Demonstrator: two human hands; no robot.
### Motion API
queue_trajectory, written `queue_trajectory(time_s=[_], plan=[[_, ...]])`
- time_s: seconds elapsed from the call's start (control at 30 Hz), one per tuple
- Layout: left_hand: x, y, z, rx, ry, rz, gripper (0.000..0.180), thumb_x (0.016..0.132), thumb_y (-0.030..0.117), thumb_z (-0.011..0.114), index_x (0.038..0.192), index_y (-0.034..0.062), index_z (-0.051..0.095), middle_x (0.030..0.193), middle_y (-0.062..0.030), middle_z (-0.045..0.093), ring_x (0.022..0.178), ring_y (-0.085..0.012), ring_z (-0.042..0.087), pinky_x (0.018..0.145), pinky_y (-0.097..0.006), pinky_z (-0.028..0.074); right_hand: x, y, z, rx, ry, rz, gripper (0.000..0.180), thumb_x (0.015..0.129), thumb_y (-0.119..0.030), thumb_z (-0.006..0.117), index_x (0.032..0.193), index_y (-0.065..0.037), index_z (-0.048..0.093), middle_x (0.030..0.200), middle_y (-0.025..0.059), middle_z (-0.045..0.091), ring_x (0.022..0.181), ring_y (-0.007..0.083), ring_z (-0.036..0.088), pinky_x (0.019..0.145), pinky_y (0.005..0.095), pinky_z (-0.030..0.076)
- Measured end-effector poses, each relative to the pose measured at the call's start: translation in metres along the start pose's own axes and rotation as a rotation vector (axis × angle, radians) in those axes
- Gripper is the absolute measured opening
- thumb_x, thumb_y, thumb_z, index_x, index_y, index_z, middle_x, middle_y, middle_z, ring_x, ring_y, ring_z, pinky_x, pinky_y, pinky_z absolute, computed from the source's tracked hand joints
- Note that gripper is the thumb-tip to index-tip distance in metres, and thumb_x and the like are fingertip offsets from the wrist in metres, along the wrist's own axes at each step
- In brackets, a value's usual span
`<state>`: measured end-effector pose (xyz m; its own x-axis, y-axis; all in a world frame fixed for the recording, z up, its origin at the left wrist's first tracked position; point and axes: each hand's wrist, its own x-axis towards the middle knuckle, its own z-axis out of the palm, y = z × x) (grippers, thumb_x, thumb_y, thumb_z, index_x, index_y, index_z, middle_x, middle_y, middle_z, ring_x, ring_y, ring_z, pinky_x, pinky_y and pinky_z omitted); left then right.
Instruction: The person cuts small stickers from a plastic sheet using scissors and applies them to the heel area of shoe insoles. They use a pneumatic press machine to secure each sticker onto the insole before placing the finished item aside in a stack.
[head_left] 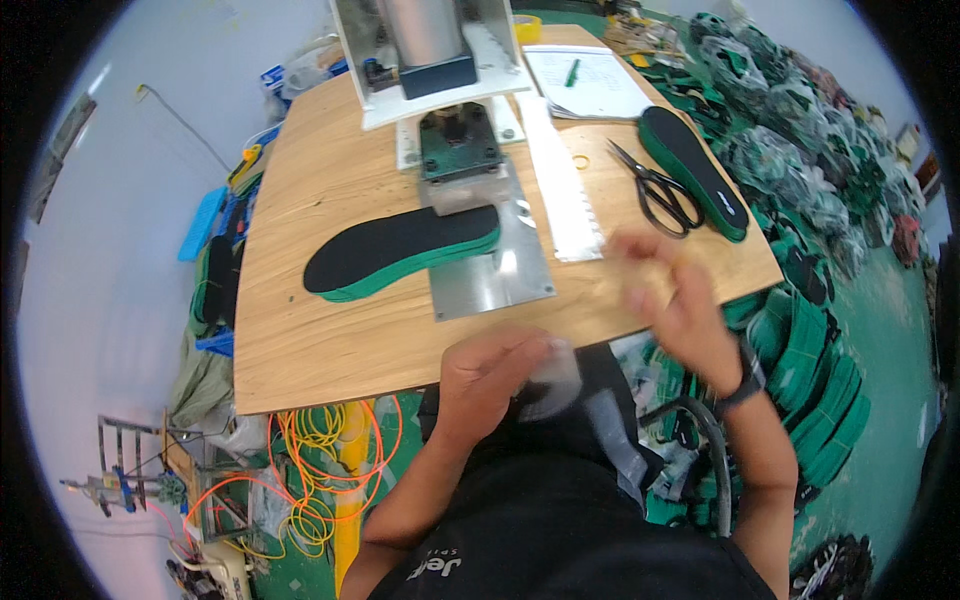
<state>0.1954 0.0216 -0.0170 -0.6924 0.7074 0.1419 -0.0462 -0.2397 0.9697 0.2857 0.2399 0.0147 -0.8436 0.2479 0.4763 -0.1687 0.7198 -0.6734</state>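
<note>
- Left fingers (535, 350) look closed in a pinch on a clear plastic piece (556, 388), hanging just right of them, past the surface (345, 365)'s near edge.
- That plastic should be light, limp and slippery (I'd take it by 1 edge).
- Right fingers (640, 245) are curled and blurred, just below the black scissors (664, 200); I can't tell whether they grip anything.
- Beyond the left fingers lie black-and-green insoles (395, 250), probably light and springy, best held across the middle.
</note>
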Motion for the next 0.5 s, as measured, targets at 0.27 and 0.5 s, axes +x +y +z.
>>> queue_trajectory(time_s=[0.27, 0.5], plan=[[0.005, 0.02, -0.029, 0.071, 0.137, 0.171, 0.013, 0.09, 0.007, 0.06, 0.089, -0.0051, 0.066, 0.086, -0.0091, 0.064, 0.077, -0.0142, 0.056, 0.07, -0.026, 0.045, -0.021, -0.056, 0.085, 0.527, -0.23, 0.07, 0.017, 0.088, -0.017, 0.065, 0.09, 0.0, 0.065, 0.073, 0.0121, 0.064, 0.062, 0.0197, 0.059, 0.06, 0.0292, 0.046], [0.029, 0.025, -0.064, 0.295, 0.037, 0.236, 0.011, 0.087, 0.006, 0.062, 0.091, -0.0035, 0.066, 0.087, -0.0107, 0.065, 0.079, -0.0177, 0.059, 0.071, -0.028, 0.046, 0.008, -0.054, 0.107, 0.652, -0.277, 0.328, 0.023, 0.094, -0.018, 0.057, 0.086, 0.002, 0.063, 0.063, 0.0085, 0.058, 0.058, 0.0119, 0.053, 0.054, 0.0287, 0.043]])
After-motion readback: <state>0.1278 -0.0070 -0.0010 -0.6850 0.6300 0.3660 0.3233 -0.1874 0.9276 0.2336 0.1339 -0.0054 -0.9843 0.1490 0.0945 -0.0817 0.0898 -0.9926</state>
